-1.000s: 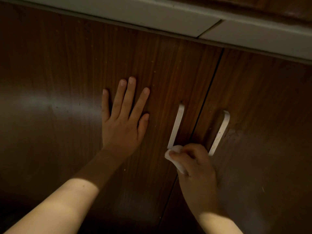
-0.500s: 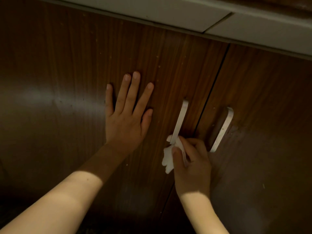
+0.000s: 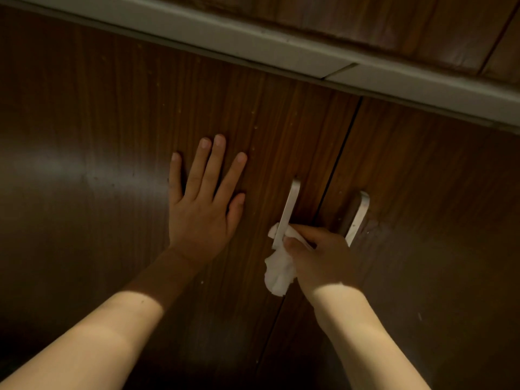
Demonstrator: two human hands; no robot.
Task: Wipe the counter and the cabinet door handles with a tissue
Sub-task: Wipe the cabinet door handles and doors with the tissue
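Note:
Two dark wooden cabinet doors meet at a seam, each with a pale bar handle. My right hand grips a white tissue wrapped around the lower end of the left handle; part of the tissue hangs loose below my thumb. The right handle stands free just beyond my knuckles, its lower end hidden by them. My left hand lies flat on the left door, fingers spread, holding nothing.
The pale edge of the counter runs diagonally above the doors, with a joint in it near the right. The right door fills the right side. Small specks dot the left door.
My right hand moved from the bottom tip of the left handle onto its lower part, and the tissue now wraps the bar with a loose end hanging. My left hand stayed flat.

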